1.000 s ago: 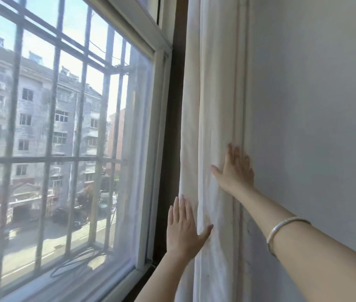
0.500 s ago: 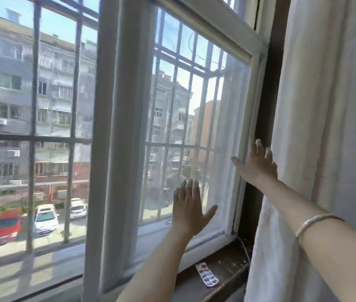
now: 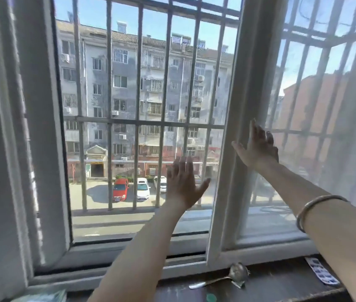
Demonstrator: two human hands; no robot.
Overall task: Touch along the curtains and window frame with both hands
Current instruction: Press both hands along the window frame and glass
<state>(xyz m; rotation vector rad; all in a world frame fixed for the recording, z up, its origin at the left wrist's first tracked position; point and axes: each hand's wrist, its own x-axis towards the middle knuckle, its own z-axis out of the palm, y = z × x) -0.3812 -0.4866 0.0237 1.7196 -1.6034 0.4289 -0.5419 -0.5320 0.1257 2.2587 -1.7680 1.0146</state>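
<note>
Item: white upright window frame post point(image 3: 241, 118), centre-right; right hand point(image 3: 257, 147) flat, fingers spread against it, left hand point(image 3: 183, 184) spread, ungrasping, before glass—advise light, continuous palm contact while sliding.

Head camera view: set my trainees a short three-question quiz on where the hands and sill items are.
1. True or false: the right hand rests on the window frame's upright.
2. Which wrist wears the bracelet? A left, B right.
3. Fill in: beside the spoon on the sill lies a blister pack of ____.

Key: 1 true; 2 B; 3 pills. The left hand is raised before the pane.
</note>
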